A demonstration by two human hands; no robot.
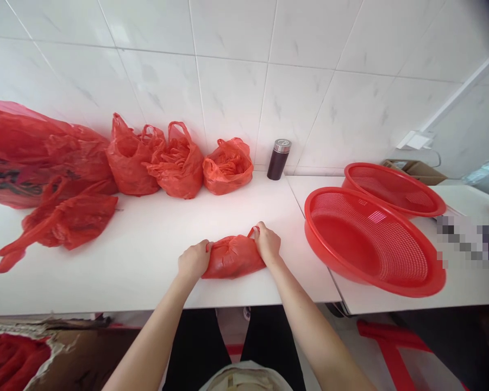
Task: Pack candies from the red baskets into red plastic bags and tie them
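Note:
A small red plastic bag [233,256] lies on the white table [146,255] near its front edge. My left hand [194,260] is closed on the bag's left end. My right hand [267,243] is closed on its right end, pinching a handle loop. The bag is bunched between the two hands, and what is inside it cannot be seen.
Several filled red plastic bags [179,163] stand along the tiled wall, with larger ones [36,157] at the left. A dark flask [279,159] stands behind. Two red perforated baskets [370,239] [393,187] rest at the right. A cardboard box [77,353] is below the table.

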